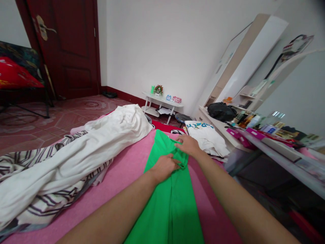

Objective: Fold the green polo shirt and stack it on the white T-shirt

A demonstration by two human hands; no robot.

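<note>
A bright green garment (182, 203) lies lengthwise on the pink bed cover (134, 159), with a sleeve-like part folded over near its far end. Low on that folded part, my left hand (166, 166) has its fingers closed on the cloth beside the cuff-like edge. My right hand (188, 145) reaches in from the right, its thumb and fingers gripping the upper edge of the fold. The garment's near end runs out of the bottom of the view, and my left forearm covers some of its left side.
A white blanket (101, 142) with a striped underside is heaped along the left. Folded white clothes (208, 137) lie at the far right corner of the bed. A crowded dressing table (243, 135) stands to the right, and a low white stand (162, 99) is by the wall.
</note>
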